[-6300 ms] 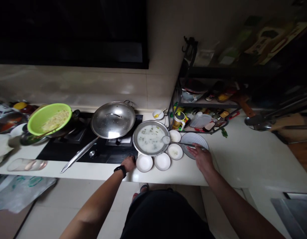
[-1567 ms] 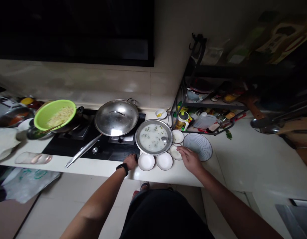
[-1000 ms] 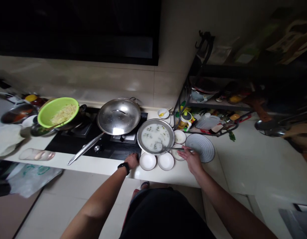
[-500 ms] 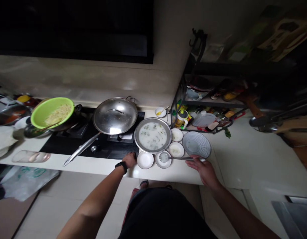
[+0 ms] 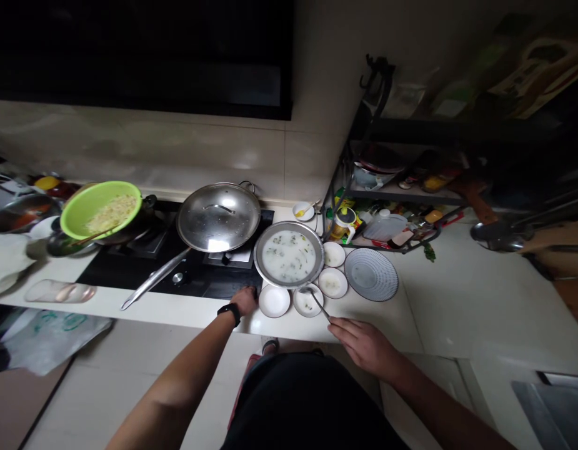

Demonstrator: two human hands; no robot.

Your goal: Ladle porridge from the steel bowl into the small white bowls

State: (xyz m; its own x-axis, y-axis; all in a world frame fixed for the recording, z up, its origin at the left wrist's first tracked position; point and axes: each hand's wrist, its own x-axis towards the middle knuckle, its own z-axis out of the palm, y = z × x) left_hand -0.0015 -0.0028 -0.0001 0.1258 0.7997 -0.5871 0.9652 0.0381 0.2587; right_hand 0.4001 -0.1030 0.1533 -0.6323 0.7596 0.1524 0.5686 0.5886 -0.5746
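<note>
My right hand grips the handle of a metal ladle. The ladle's bowl rests over a small white bowl that has some soup in it. My left hand, with a black watch on the wrist, rests closed on the counter edge beside another small white bowl. A wide steel basin of milky soup with greens stands just behind both bowls. Two more small white bowls sit to the basin's right, next to a striped plate.
A lidded steel pan sits on the black cooktop, its long handle pointing at me. A green bowl of noodles is at the left. A wire rack of bottles stands on the white counter behind the plate.
My right hand scooped soup from the basin, carried the ladle over the near small bowl, then drew back toward the counter edge, tilting the handle. My left hand stayed put.
</note>
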